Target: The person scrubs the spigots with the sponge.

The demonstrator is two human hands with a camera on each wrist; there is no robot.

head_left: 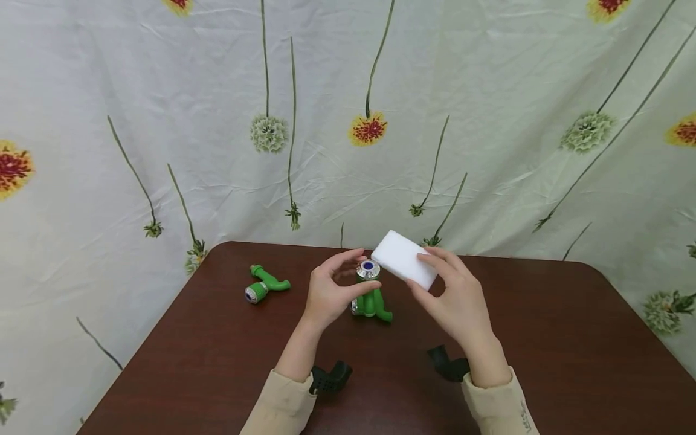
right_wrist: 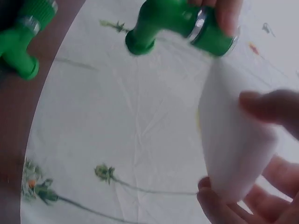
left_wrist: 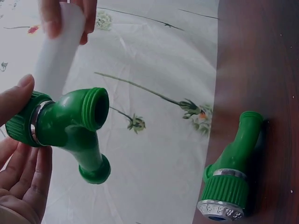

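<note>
Item one, in my left hand (head_left: 328,295): a green hose fitting (head_left: 371,294), three-branched with a chromed ring and a blue-centred top. I hold it upright above the middle of the brown table (head_left: 544,338), thumb and fingertips pinched round its ribbed collar (left_wrist: 21,122); the left wrist view shows the threaded side outlet open and unobstructed.

Item two, in my right hand (head_left: 455,296): a white sponge block (head_left: 405,258), gripped between thumb and curled fingers, tilted, its lower corner touching or just beside the fitting's top; I cannot tell which.

Item three: a second green fitting (head_left: 265,283), lying on its side on the table, well to the left of my hands, untouched.

Surround: a cream flower-print cloth (head_left: 489,121) hangs behind the table. Cream sleeves (head_left: 283,405) cover both my forearms, with black wrist mounts (head_left: 331,377) beneath.
</note>
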